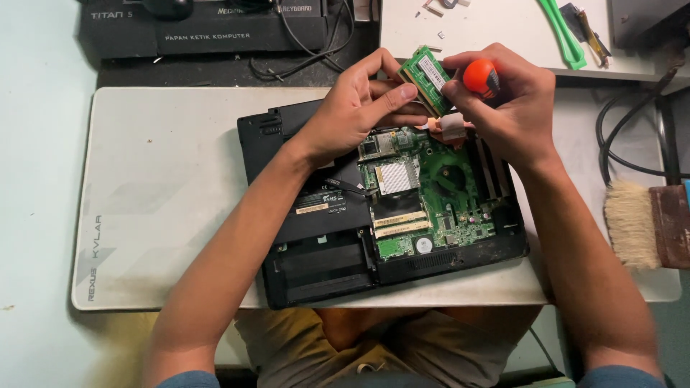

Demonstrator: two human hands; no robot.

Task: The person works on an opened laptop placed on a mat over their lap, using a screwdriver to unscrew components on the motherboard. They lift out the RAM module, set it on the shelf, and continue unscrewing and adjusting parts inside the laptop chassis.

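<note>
The left hand (352,108) pinched a green memory module (425,77) above the opened laptop (388,208); the right hand (507,100) clenched an orange-handled screwdriver (480,77). Gripping the module's edges seemed wisest.

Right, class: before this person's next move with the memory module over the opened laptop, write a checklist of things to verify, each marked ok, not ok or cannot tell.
1. Green memory module gripped by left hand: ok.
2. Orange-handled screwdriver secure in right hand: ok.
3. Screwdriver tip clear of the module: cannot tell, fingers hide it.
4. Laptop flat on the grey desk mat, motherboard exposed: ok.
5. Memory slots empty: ok.
6. Dusting brush clear of the laptop: ok.
</note>
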